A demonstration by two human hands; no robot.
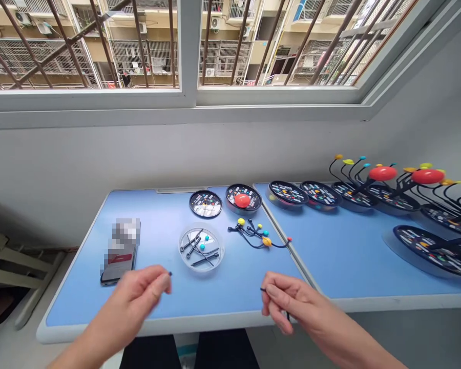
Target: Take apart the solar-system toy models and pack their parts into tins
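Observation:
My left hand hovers over the blue table's front part, thumb and forefinger pinched on a small black piece whose tip just shows. To the right, my right hand pinches a thin black rod; a dark end also pokes out below the fingers, while most of it is hidden. Between and beyond the hands stands a clear round dish with several black rods and two small turquoise balls. Behind my right hand lies a bunch of black curved stems tipped with yellow, turquoise, orange and red balls.
A phone lies at the left. Toward the wall are a black printed disc and a round base with a red ball. More round bases line the right table, some bearing red domes and upright stems. The table edge runs before me.

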